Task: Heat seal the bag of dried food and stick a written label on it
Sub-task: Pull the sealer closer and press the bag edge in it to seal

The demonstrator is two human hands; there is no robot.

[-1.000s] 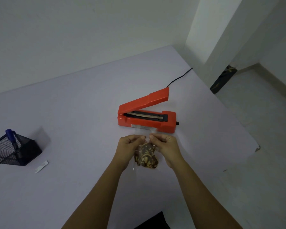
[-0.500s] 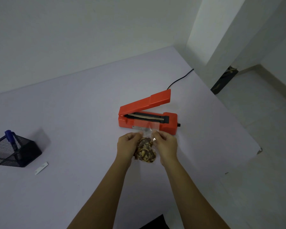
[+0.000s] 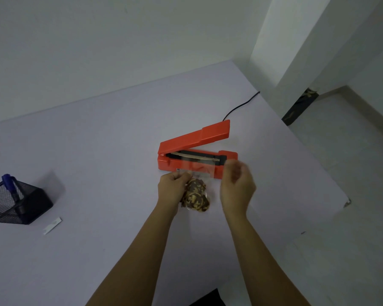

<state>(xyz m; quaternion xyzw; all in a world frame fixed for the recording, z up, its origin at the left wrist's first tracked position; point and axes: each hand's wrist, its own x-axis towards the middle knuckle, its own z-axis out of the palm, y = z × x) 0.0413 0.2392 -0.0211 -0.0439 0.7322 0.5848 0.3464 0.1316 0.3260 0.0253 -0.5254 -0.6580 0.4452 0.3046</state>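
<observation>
I see a black mesh pen holder at the table's left edge, and a white wall behind.

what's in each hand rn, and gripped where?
Left hand pinches the clear bag at its open top's left corner. Right hand is motion-blurred beside the bag's right edge; whether it grips anything cannot be told.
</observation>
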